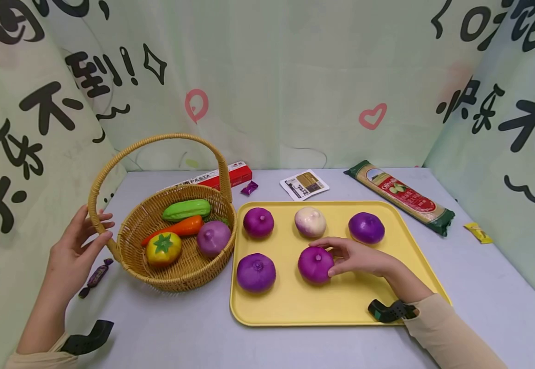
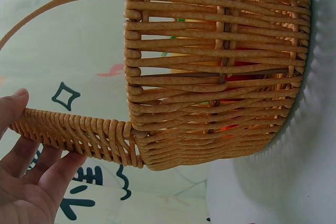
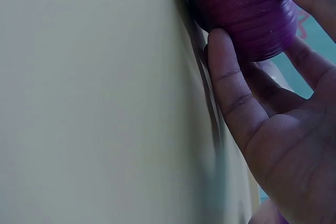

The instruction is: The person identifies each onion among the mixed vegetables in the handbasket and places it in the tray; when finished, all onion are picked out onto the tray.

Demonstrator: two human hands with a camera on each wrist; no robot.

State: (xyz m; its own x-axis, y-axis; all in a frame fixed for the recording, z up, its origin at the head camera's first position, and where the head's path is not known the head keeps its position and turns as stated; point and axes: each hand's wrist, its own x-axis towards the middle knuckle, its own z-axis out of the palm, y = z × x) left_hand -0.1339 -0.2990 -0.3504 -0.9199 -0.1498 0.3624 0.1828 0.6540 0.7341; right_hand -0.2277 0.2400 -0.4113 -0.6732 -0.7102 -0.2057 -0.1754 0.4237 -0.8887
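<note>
My left hand (image 1: 72,254) holds the handle of a wicker basket (image 1: 184,279) near its left base; in the left wrist view the thumb lies on one side of the handle (image 2: 79,132) and the fingers on the other. Inside the basket are a green cucumber-like vegetable (image 1: 186,210), a carrot (image 1: 181,228), a yellow tomato-like fruit (image 1: 163,249) and a purple onion (image 1: 214,239). At the front middle of a yellow tray (image 1: 341,312), my right hand (image 1: 352,256) grips a magenta onion (image 1: 315,265) between thumb and fingers. The right wrist view shows this onion (image 3: 244,14) low over the tray.
Around it on the tray lie purple onions (image 1: 256,272) and a white-and-purple one (image 1: 310,222). Behind stand a red pasta box (image 1: 239,174), a white packet (image 1: 304,185) and an olive-labelled noodle pack (image 1: 398,197). Wrapped candies (image 1: 250,188) lie about, one (image 1: 96,278) beside the basket.
</note>
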